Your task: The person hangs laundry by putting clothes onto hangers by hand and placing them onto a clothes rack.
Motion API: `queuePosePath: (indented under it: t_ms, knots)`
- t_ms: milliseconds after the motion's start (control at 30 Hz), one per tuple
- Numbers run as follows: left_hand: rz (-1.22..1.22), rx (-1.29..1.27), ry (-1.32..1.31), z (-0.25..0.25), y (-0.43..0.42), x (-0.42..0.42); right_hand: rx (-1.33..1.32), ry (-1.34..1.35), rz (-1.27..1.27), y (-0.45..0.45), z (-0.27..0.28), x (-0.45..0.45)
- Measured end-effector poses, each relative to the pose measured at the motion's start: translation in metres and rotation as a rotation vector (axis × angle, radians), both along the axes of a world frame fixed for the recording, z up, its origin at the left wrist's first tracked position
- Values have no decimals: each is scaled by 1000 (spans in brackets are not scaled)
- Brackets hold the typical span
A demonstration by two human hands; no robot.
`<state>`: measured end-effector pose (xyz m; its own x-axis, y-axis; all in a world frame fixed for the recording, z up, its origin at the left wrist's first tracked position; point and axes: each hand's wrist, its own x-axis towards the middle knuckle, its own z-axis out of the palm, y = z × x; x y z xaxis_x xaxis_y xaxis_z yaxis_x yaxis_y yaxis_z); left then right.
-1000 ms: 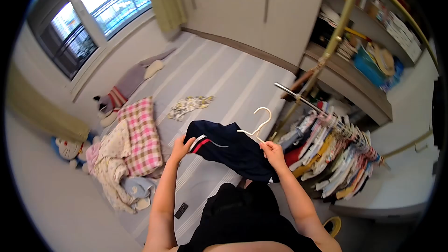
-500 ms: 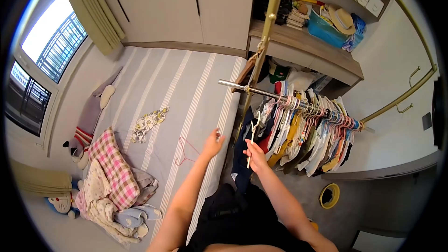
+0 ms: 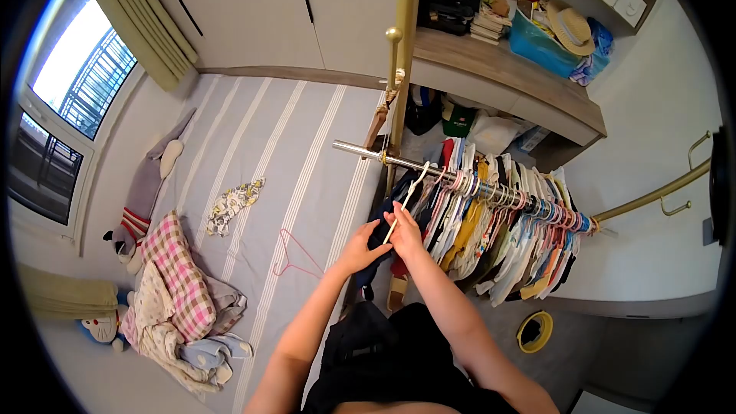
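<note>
My right hand (image 3: pixel 408 234) is closed on a white clothes hanger (image 3: pixel 415 184), seen nearly edge-on. Its hook reaches up to the metal rail (image 3: pixel 414 162); whether it hangs there or only overlaps it, I cannot tell. Close to the hanger's lower end is my left hand (image 3: pixel 360 249), thumb and fingers apart. Dark clothing (image 3: pixel 376 268) hangs just behind both hands. Rightward along the rail, several small garments (image 3: pixel 464 241) hang tightly packed on hangers. On the striped bed (image 3: pixel 307 119), left of my left hand, lies a pink wire hanger (image 3: pixel 285 251).
A patterned cloth (image 3: pixel 234 203) lies on the bed, with a checked pillow (image 3: pixel 180 276) and rumpled covers nearer. Gold poles (image 3: pixel 404 8) frame the rail. A yellow-rimmed bin (image 3: pixel 534 331) stands on the floor. Behind are a wooden desk (image 3: pixel 491 69) and a blue tub (image 3: pixel 540 46).
My right hand has lifted the white hanger up to the rail. My left hand has moved right, from over the bed's edge to beside the hanger. The view has shifted slightly.
</note>
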<state>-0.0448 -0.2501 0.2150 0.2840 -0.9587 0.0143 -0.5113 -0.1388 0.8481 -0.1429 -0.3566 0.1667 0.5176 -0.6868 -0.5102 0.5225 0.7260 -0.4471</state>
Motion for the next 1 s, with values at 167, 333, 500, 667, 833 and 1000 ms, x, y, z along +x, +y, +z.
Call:
queuePosePath:
  t_ms: [167, 333, 500, 667, 833, 1000]
  knots:
    - [-5, 18, -220, -16, -19, 5, -18, 123, 105, -45, -4, 4]
    - [86, 89, -224, -17, -27, 2, -38, 394, 242, -72, -43, 1]
    - [110, 140, -160, -49, 7, 11, 29, 527, 189, -81, -108, -5]
    - [334, 133, -82, -73, 75, 38, -377, 756, -144, -54, -136, 6]
    - [582, 241, -32, -126, 166, 72, -1003, 921, -97, 28, -69, 38]
    - [756, 305, 30, -163, 259, 84, -939, 633, 449, 112, -101, 97]
